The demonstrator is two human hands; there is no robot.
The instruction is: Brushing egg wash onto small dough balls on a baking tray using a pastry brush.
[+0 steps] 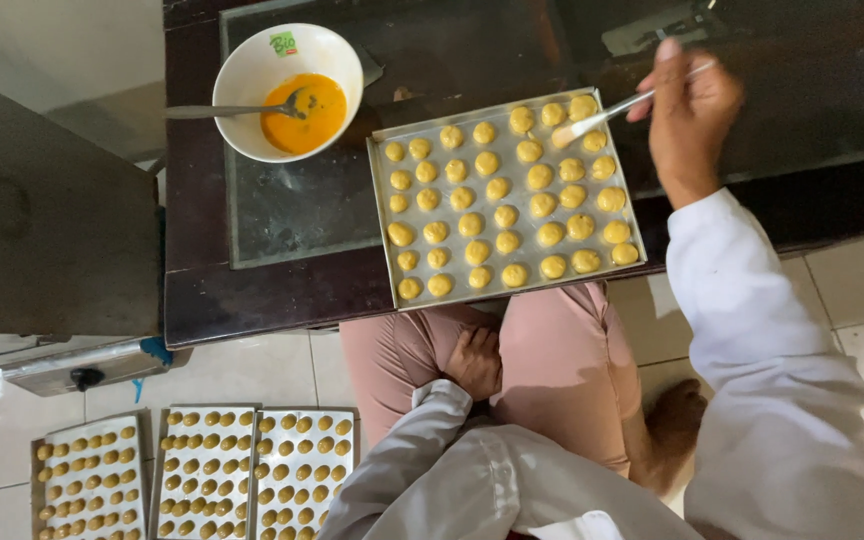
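The right hand pinched a brush over cookies at the tray's two o'clock corner; the left hand rested loosely curled on the lap. Egg wash might drip off an overloaded brush.

The person wears a white long-sleeved top of smooth woven cloth, its loose sleeves creased along their length and ending in plain cuffs just short of the right hand and the left hand. A row of small pale buttons runs down a stitched front placket near the lower edge of the view, and no print or emblem shows on the cloth. The legs are covered by dusty-pink trousers of plain fabric with soft folds at the knees, and one bare foot shows beneath them, without shoe or sock.
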